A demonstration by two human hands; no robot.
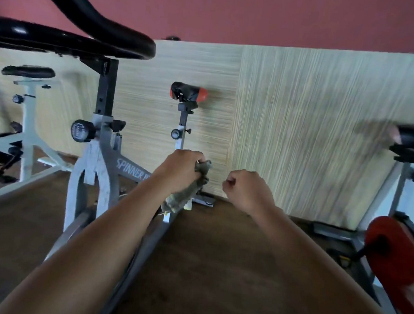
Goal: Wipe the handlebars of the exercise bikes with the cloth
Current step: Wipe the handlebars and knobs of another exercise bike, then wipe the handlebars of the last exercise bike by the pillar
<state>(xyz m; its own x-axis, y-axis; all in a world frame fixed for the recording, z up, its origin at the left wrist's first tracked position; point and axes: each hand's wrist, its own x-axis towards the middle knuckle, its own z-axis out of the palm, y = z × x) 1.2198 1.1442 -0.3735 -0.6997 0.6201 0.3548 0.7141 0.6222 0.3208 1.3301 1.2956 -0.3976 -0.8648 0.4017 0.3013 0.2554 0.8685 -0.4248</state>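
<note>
Handlebars (62, 40) of the grey spin bike (103, 144) sit upper left, well apart from the grey-green cloth (186, 194). It hangs bunched in the left hand (180, 169), whose fingers curl round it, seemingly ready for wiping. The right hand (246, 189) is a closed fist holding nothing.

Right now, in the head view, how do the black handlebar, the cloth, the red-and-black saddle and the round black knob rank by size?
1. black handlebar, nearest the camera
2. cloth
3. red-and-black saddle and round black knob: too alike to rank
</note>
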